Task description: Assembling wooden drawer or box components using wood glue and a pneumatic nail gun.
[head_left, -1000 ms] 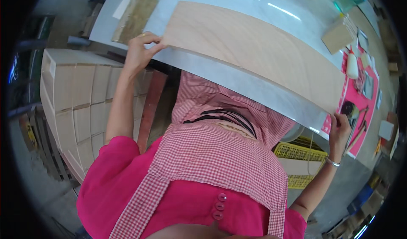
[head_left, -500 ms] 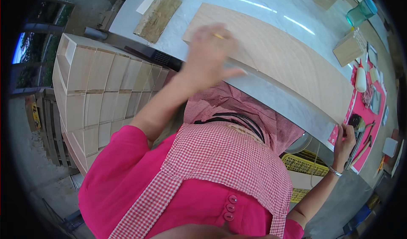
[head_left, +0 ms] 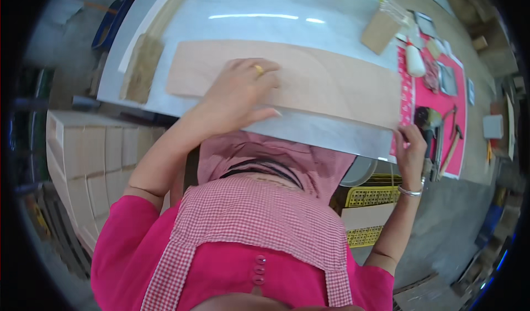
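Long pale wooden board (head_left: 326, 84) lay flat, nothing visibly attached.
Left hand (head_left: 240, 93) lay open across it; right hand (head_left: 409, 145) curled at its corner, grip unclear.

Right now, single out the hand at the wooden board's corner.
The right hand, at the near right corner of the board, with a silver bracelet at its wrist; the left hand, wearing a yellow ring, is over the board's left half.

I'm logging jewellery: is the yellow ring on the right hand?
No, the yellow ring is on the left hand, which is over the wooden board.
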{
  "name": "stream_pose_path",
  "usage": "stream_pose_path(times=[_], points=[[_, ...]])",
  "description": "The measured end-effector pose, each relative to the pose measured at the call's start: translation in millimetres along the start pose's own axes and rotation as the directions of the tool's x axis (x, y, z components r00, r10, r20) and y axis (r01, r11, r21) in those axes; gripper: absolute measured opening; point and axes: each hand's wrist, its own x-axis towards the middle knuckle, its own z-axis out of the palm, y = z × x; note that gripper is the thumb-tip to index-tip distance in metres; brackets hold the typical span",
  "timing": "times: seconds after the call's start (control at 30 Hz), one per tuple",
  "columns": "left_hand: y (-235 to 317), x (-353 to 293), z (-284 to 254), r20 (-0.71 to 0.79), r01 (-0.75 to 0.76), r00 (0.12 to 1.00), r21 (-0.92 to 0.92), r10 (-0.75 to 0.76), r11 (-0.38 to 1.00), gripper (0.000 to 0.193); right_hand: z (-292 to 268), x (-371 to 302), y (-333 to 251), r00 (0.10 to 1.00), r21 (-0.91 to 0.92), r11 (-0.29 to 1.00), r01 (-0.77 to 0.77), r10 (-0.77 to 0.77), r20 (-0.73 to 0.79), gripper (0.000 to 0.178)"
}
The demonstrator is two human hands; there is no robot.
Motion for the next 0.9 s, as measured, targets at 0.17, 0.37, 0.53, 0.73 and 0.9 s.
stream_pose_path(times=[0.17,0.37,0.53,0.73,0.9], points=[[56,122,65,-0.082,-0.248,0.967,-0.091,0.241,0.965,0.068,1,-5,-2,0.998,0.020,0.998,-0.059,0.059,-0.016,0.009],[90,186,108,0.035,-0.281,0.959,-0.029,0.282,0.959,0.081,0,-5,-1,0.998,0.028,0.998,-0.049,0.049,-0.029,0.008],[98,196,112,0.209,-0.257,0.940,-0.090,0.270,0.962,0.081,-1,-6,1,0.997,0.043,0.996,-0.074,0.075,-0.019,0.008],[100,198,117,0.161,-0.225,0.956,-0.139,0.246,0.964,0.075,2,-7,4,0.996,0.052,0.996,-0.070,0.073,-0.044,0.008],[100,190,128,0.060,-0.273,0.958,-0.116,0.281,0.955,0.071,4,-12,2,0.996,0.041,0.997,-0.061,0.064,-0.065,0.008]])
